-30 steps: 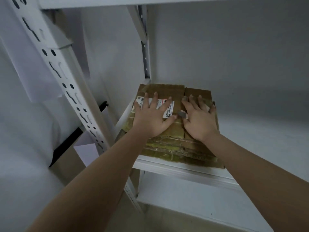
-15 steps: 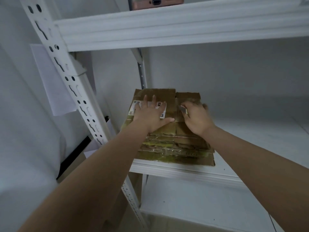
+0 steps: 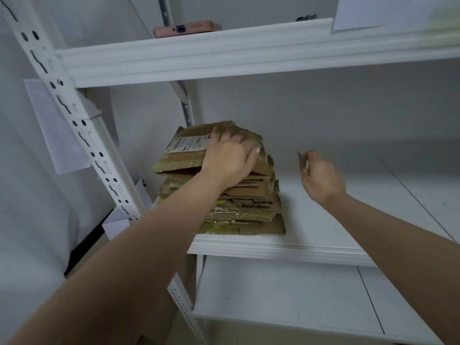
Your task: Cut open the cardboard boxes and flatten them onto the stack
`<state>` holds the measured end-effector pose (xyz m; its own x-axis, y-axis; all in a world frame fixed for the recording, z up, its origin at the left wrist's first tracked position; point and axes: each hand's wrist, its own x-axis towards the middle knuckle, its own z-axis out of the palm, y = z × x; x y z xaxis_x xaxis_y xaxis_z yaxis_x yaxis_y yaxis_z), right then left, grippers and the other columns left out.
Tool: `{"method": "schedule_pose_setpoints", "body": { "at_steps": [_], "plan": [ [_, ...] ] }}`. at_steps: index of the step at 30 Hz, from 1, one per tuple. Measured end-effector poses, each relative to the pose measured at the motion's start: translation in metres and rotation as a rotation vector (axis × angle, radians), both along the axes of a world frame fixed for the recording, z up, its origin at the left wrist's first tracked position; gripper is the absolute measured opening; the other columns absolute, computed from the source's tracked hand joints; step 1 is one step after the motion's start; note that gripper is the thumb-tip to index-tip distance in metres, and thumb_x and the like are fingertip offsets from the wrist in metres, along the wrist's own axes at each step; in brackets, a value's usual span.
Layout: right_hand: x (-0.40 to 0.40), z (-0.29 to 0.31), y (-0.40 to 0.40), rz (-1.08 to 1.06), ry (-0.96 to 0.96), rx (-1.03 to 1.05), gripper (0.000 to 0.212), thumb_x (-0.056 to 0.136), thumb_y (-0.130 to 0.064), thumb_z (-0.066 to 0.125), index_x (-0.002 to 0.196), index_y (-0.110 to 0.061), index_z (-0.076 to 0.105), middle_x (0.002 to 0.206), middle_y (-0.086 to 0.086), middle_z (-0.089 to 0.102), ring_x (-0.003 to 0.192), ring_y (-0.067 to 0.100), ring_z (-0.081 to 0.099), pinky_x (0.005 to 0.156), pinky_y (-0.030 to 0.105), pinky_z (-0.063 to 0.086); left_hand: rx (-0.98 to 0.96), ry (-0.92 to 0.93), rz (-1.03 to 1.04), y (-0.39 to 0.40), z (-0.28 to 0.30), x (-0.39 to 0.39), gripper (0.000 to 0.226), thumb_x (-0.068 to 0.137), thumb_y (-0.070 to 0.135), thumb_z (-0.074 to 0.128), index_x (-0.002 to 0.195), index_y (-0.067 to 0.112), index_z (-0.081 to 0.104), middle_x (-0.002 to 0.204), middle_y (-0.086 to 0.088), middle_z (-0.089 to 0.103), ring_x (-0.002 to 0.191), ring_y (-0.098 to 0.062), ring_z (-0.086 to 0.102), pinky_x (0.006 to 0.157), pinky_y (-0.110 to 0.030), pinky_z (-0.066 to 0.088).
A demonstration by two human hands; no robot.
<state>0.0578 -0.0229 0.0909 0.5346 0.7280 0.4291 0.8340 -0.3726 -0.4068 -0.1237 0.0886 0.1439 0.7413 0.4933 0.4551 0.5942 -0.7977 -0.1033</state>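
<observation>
My left hand (image 3: pixel 230 158) lay flat on the stack of flattened cardboard (image 3: pixel 219 190), palm down, fingers spread over the top sheet and my thumb reaching toward its right edge. It pinched nothing; it only pressed down. A moment before, both hands had been on that top sheet, side by side. Now my right hand (image 3: pixel 321 176) had come off it and hung in the air to the right of the stack, well apart from the cardboard and above the bare white shelf (image 3: pixel 348 220). Its fingers were curled shut around a small blade (image 3: pixel 302 159), a thin grey sliver sticking up from between thumb and fingers; earlier the same bit of metal had been lying against the cardboard under that hand.

The stack sat at the left end of the middle shelf, close to the perforated white upright (image 3: pixel 82 135), its front edge near the lip of the shelf. The top sheet carried a white shipping label (image 3: pixel 189 143), which my left hand partly covered at its right end. Before, that hand had sat more squarely over the label.

My view had risen as well. The shelf above (image 3: pixel 199 56) showed fully now, with a pink phone (image 3: pixel 186 28) lying at its front edge, and a white sheet of paper (image 3: pixel 373 11) at the upper right.
</observation>
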Motion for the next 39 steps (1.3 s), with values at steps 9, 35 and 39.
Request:
{"method": "schedule_pose_setpoints", "body": {
  "at_steps": [9,35,39],
  "plan": [
    [0.08,-0.038,-0.063,-0.007,0.054,-0.44,0.036,0.089,-0.039,0.057,0.115,-0.016,0.046,0.104,0.004,0.061,0.097,0.027,0.06,0.073,0.031,0.045,0.009,0.056,-0.136,-0.068,-0.043,0.081,0.048,0.098,0.036,0.03,0.13,0.011,0.057,0.134,-0.009,0.056,0.141,-0.03,0.03,0.113,-0.054,0.016],
    [0.202,-0.087,-0.155,0.311,-0.083,-0.403,0.043,0.091,-0.031,0.048,0.131,-0.016,0.047,0.128,0.009,0.052,0.119,0.029,0.042,0.096,0.036,0.033,-0.391,0.273,0.229,-0.202,-0.134,0.209,0.048,0.103,0.037,0.029,0.149,0.022,0.031,0.156,-0.002,0.031,0.147,-0.022,0.015,0.119,-0.048,0.01],
    [0.192,-0.068,-0.162,0.341,-0.123,-0.418,0.038,0.093,-0.026,0.048,0.129,-0.016,0.051,0.129,0.009,0.05,0.12,0.029,0.041,0.096,0.036,0.034,-0.398,0.201,0.18,-0.211,-0.121,0.194,0.049,0.103,0.037,0.031,0.148,0.02,0.033,0.154,-0.004,0.033,0.145,-0.023,0.021,0.118,-0.043,0.018]
  ]
}}
